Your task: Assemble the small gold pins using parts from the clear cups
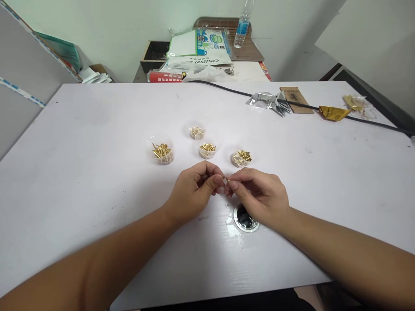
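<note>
My left hand [197, 186] is closed in a pinch, with a tiny gold-coloured metal piece at its fingertips. Facing it, my right hand [259, 190] pinches another small gold-coloured metal piece [228, 180]. The fingertips of both hands almost meet above the white table; fingers hide most of both pieces. Just beyond the hands stand small clear cups of gold-coloured metal parts: a left cup [166, 160] with long thin pieces, a back cup [197, 133], a middle cup [207, 151] and a right cup [241, 160] with short pieces.
A round black hole with a metal rim [246, 218] lies under my right hand. A black cable [233, 90] crosses the table's far right, by a silver packet [266, 101], brown cardboard [296, 100] and gold wrapper [333, 113]. Behind stands a water bottle [241, 28].
</note>
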`<state>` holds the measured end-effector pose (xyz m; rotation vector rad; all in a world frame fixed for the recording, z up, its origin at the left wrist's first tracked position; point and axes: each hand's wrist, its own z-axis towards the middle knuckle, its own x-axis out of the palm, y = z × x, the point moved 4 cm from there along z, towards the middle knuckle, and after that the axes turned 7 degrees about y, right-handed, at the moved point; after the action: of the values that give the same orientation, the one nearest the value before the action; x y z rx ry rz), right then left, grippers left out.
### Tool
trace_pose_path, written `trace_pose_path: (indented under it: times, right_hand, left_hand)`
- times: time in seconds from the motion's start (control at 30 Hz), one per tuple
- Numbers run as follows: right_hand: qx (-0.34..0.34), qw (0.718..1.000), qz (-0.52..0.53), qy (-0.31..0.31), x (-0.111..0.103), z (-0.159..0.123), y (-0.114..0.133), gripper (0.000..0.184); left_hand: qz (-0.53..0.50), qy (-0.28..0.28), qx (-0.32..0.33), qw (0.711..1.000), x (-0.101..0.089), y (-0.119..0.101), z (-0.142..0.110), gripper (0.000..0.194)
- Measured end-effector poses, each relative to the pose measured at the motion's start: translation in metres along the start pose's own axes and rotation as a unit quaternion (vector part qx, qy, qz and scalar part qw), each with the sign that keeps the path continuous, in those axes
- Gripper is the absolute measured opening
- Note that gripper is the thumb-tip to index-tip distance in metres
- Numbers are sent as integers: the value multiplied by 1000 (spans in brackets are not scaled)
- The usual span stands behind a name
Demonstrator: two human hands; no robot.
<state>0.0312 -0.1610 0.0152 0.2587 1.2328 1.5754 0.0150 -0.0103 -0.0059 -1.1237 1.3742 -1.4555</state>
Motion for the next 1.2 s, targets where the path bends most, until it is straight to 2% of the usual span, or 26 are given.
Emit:
trace_pose_path:
  times: [0.1,0.23,0.6,1.03,1.2]
  right_hand:
    - [-1,1000,-12,-6,0,0,-1,9]
    - [-7,999,34,6,1,1,-3,11]
    - [16,999,39,5,0,0,-8,10]
    - [-1,999,30,13,0,0,-5,13]
    - [-11,999,30,9,-1,1,-3,12]
  left_hand:
    - [-10,16,-16,1000,2,1,-1,21]
    - [-14,49,-13,999,5,0,-2,27]
    - [-20,81,-5,997,4,-6,-2,18]
    - [-53,81,15,995,2,-5,0,16]
    - [-40,88,3,995,1,-5,0,17]
